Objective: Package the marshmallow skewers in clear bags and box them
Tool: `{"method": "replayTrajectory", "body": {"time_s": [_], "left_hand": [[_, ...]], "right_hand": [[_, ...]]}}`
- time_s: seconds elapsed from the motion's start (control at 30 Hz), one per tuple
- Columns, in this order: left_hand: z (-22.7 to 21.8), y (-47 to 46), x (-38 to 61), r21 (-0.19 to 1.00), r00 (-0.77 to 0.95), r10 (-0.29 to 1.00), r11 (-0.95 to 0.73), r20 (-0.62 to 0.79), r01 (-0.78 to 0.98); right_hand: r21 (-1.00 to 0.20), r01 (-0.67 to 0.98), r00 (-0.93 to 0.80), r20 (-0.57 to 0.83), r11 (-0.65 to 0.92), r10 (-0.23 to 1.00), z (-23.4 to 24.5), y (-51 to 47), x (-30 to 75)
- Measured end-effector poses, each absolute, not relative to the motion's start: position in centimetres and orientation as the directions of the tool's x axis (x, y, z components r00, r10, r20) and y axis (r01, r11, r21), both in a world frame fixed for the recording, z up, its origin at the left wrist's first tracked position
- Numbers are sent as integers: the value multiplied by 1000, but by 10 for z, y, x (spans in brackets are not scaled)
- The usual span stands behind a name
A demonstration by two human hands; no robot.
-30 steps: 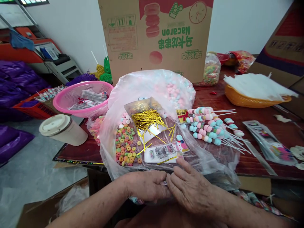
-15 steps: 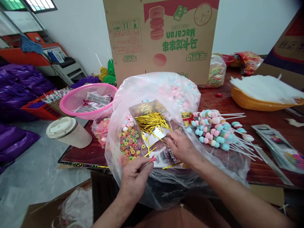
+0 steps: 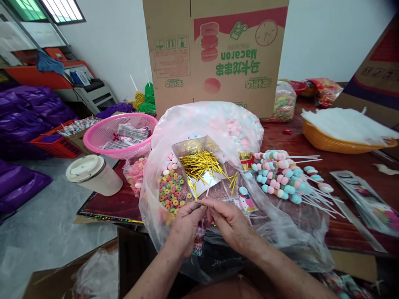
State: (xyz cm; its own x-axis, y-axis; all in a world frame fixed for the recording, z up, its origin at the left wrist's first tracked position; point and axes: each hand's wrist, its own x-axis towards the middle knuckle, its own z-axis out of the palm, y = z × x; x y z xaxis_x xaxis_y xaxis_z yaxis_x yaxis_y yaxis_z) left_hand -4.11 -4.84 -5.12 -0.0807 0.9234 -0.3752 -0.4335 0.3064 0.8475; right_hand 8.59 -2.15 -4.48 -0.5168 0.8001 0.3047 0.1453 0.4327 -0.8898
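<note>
My left hand point(image 3: 186, 222) is closed on the gathered neck of a small printed candy bag point(image 3: 198, 241), which hangs below its fingers. A white stick point(image 3: 208, 190) pokes up from the neck. My right hand point(image 3: 229, 220) is closed too, pinching a thin gold twist tie point(image 3: 199, 203) against the neck; its fingertips meet those of the left hand. Loose gold twist ties point(image 3: 202, 164) fill an opened packet just beyond the hands. Ring-shaped candies point(image 3: 171, 189) lie to the left inside a large clear plastic bag point(image 3: 149, 187). Another printed wrapper point(image 3: 245, 203) lies right of the hands.
Marshmallow skewers point(image 3: 280, 174) are piled at right, near flat printed bags point(image 3: 368, 195). A pink basket point(image 3: 93, 143) and a lidded cup point(image 3: 107, 180) stand at left. Behind rises a large cardboard box point(image 3: 174, 91); an orange basket point(image 3: 339, 143) sits at far right.
My right hand has moved from the twist-tie packet down and left to meet my left hand. The candy bag has swung from lying beyond my left hand to hanging below it.
</note>
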Motion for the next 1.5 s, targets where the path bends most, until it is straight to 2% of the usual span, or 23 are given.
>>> {"method": "replayTrajectory", "body": {"time_s": [0.07,0.17,0.23,0.33,0.43,0.5,0.57,0.63,0.7,0.77,0.83,0.9,0.97,1.0,1.07,1.17,1.23,1.27,1.33,1.37,1.4,1.43,1.5], "left_hand": [[-52,-51,-39,880,-52,946,275,-319,-388],[-51,-55,-38,947,-49,970,221,-238,-232],[-51,-57,-37,967,-41,977,201,-210,-157],[-55,-60,-35,953,-50,972,215,-230,-215],[-58,-59,-34,910,-85,957,231,-276,-345],[-57,-59,-36,860,-16,940,305,-341,-409],[-54,-58,-39,776,117,903,417,-414,-472],[-49,-58,-41,680,239,861,502,-448,-534],[-45,-59,-41,624,323,845,532,-426,-572],[-41,-60,-41,614,369,842,539,-393,-577],[-39,-60,-40,636,339,868,496,-362,-592],[-39,-59,-38,658,222,908,412,-355,-630],[-40,-57,-34,659,89,918,342,-385,-670],[-41,-56,-32,657,40,912,323,-408,-681],[-42,-55,-26,672,-15,904,306,-426,-675],[-39,-56,-16,798,-155,925,203,-346,-567],[-31,-55,-14,858,-202,917,221,-345,-463],[-25,-55,-15,851,-150,908,293,-390,-436],[-10,-53,-25,775,42,871,457,-490,-437],[-1,-53,-32,747,113,862,487,-494,-452],[7,-54,-41,744,135,875,469,-465,-476],[14,-55,-50,787,59,919,366,-390,-497],[21,-60,-66,884,-7,955,271,-295,-380]], "right_hand": [[-883,172,-503,302,436,810,-50,-23,84],[-867,289,-534,206,406,820,-53,-20,87],[-815,389,-575,148,429,805,-51,-20,91],[-760,497,-535,111,419,838,-52,-26,90],[-881,399,-306,134,255,942,-58,-34,88],[-948,265,-251,109,177,962,-60,-37,91],[-954,217,-392,110,208,913,-55,-35,99],[-924,174,-590,178,340,787,-44,-30,111],[-887,90,-718,258,454,647,-31,-24,120],[-880,42,-787,263,474,558,-23,-19,125],[-882,103,-764,225,459,605,-22,-18,123],[-867,217,-631,226,448,742,-29,-21,116],[-806,326,-495,299,493,816,-38,-26,109],[-749,375,-473,352,546,808,-42,-27,107],[-563,469,-503,463,681,729,-45,-28,106],[-245,579,-535,605,778,589,-38,-26,113],[-145,646,-500,662,749,559,-30,-27,116],[-126,657,-496,671,743,551,-28,-30,117],[-144,597,-544,651,789,530,-25,-39,115],[-195,540,-581,617,819,530,-25,-43,113],[-277,490,-605,574,826,552,-26,-47,112],[-389,465,-603,519,795,606,-27,-49,111],[-646,475,-501,360,598,787,-26,-48,112]]}}
